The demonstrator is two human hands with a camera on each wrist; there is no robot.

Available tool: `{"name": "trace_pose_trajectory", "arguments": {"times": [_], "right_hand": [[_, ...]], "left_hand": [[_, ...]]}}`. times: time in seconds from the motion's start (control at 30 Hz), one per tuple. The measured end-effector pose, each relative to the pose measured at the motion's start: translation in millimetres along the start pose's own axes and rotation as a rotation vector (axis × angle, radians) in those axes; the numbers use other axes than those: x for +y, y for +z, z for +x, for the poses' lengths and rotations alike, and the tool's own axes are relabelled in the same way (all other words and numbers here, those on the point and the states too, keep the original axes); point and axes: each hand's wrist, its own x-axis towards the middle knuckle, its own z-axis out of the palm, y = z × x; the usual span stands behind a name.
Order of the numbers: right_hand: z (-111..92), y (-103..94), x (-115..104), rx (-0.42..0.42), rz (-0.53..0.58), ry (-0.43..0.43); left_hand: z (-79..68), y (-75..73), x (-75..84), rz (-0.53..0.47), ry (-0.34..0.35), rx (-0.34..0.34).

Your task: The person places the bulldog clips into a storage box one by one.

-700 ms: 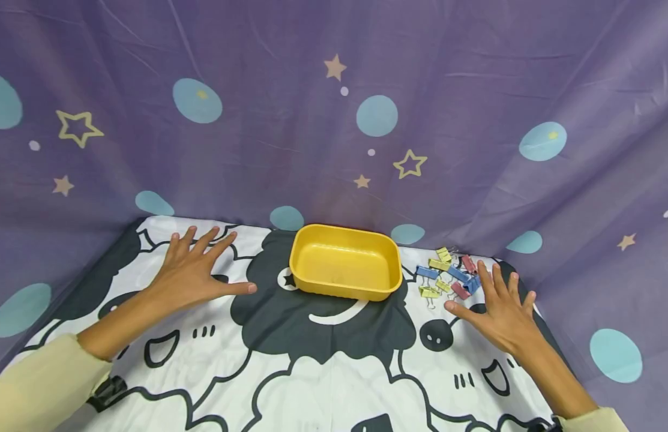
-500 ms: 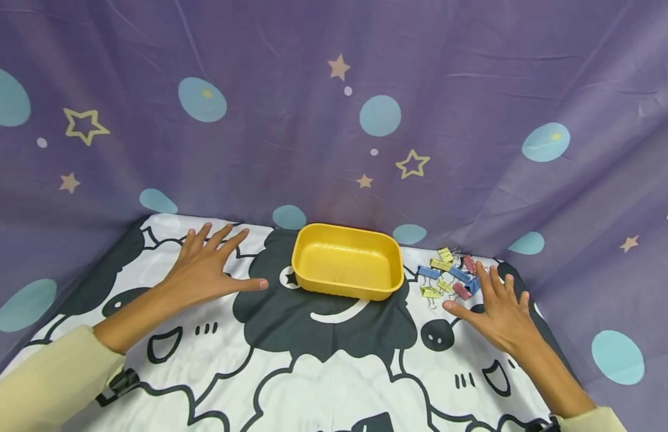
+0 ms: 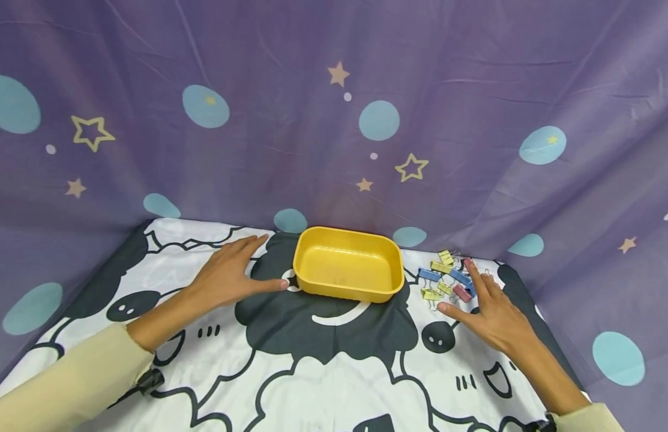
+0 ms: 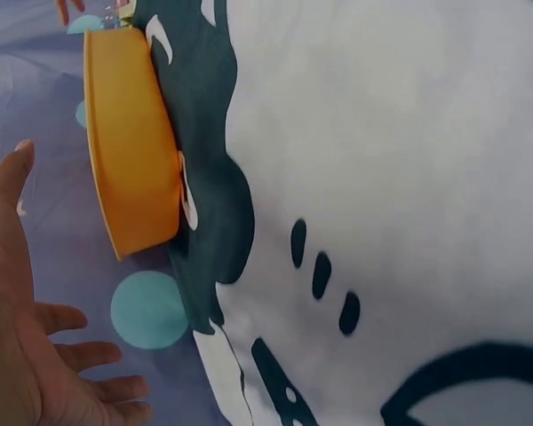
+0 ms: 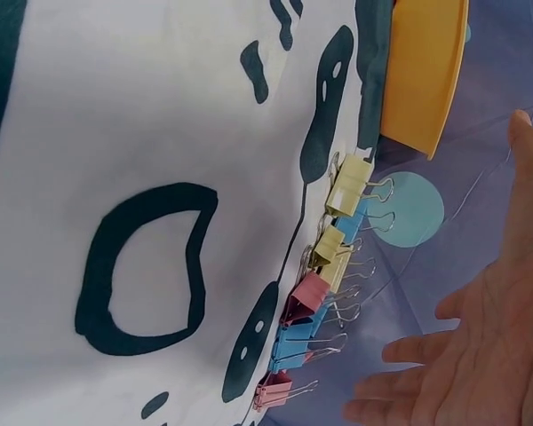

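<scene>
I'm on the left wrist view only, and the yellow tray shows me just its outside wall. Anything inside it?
Observer: No. The head view shows the bare yellow floor of the tray, with nothing lying on it.
Operator: The clips are barely in my picture, at the top edge. What colours are they?
Observer: The binder clips are yellow, blue and pinkish red.
Operator: I get only fingertips of the other hand. Is it gripping a clip?
Observer: No. The right hand holds nothing; its fingers are extended, with the thumb spread away from them.
</scene>
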Motion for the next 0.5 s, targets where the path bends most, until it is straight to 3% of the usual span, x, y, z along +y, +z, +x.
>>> {"name": "trace_pose_trajectory", "arguments": {"times": [0.37, 0.5], "right_hand": [[5, 0.4, -8, -0.019, 0.007, 0.021], [6, 2.1, -11, -0.019, 0.004, 0.026]], "left_hand": [[9.3, 14.7, 14.4, -0.067, -0.034, -0.009], [12.5, 18.5, 19.3, -0.053, -0.007, -0.001]]}}
